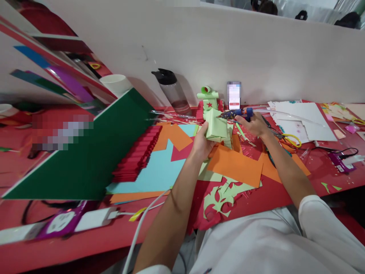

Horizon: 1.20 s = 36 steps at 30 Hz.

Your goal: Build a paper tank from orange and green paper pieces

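Note:
My left hand (203,141) is closed around a pale green folded paper box (216,125), held above the paper sheets. In my right hand (254,123) is a dark blue glue gun (235,113), its fingers wrapped round the handle. The nozzle points left and meets the top of the box or hovers just over it; I cannot tell which. A clear glue stick (288,115) trails to the right from the gun's back. Behind the box stands a green and red paper model (209,102) with a red star and a rolled top.
Orange paper (236,165), light blue paper (159,171), pleated red paper (138,154) and green cut-offs (219,201) cover the table. A green board (85,160) leans at left. A bottle (173,91), a phone (234,95) and yellow-handled scissors (292,140) are nearby. A white cable (139,224) crosses the front.

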Motion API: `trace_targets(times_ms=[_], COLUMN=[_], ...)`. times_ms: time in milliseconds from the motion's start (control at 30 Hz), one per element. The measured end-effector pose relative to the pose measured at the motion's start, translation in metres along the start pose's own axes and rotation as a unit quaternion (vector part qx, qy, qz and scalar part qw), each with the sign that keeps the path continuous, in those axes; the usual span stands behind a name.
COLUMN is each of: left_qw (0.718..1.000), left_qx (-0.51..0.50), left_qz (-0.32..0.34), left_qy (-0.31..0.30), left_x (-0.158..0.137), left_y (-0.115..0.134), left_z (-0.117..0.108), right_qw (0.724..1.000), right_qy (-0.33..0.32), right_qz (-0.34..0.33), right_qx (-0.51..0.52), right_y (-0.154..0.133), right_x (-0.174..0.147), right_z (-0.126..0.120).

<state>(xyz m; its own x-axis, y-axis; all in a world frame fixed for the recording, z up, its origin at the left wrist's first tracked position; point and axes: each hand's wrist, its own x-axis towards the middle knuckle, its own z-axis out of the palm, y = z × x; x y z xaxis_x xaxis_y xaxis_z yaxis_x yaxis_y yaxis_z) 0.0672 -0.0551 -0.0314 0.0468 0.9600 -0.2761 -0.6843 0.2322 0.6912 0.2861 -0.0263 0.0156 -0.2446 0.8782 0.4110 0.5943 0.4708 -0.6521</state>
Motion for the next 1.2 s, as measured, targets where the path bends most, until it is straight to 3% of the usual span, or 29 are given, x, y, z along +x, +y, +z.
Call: trace_targets(times_ms=[200, 433, 667, 833, 1067, 1200], left_qw=[0.999, 0.999, 0.999, 1.000, 1.000, 1.000], left_qx=[-0.033, -0.040, -0.030, -0.013, 0.003, -0.011], left_qz=[0.013, 0.016, 0.015, 0.010, 0.009, 0.012], left_qy=[-0.021, -0.013, -0.011, -0.008, -0.017, -0.015], left_x=[-0.001, -0.001, -0.001, -0.002, -0.003, -0.003], left_y=[0.002, 0.004, 0.003, 0.002, 0.000, 0.001], left_z=[0.000, 0.000, 0.000, 0.001, 0.000, 0.002], right_qw=[0.997, 0.990, 0.993, 0.998, 0.998, 0.999], right_qy=[-0.067, -0.120, -0.020, 0.040, 0.068, 0.038], right_qz=[-0.036, -0.024, 0.014, 0.010, -0.012, -0.023], right_qx=[0.018, 0.064, 0.113, 0.052, -0.011, -0.026], right_y=[-0.007, -0.003, 0.005, 0.008, 0.005, 0.004], right_x=[-0.003, -0.006, -0.005, -0.001, 0.000, 0.001], right_z=[-0.001, 0.001, 0.001, 0.003, 0.008, 0.006])
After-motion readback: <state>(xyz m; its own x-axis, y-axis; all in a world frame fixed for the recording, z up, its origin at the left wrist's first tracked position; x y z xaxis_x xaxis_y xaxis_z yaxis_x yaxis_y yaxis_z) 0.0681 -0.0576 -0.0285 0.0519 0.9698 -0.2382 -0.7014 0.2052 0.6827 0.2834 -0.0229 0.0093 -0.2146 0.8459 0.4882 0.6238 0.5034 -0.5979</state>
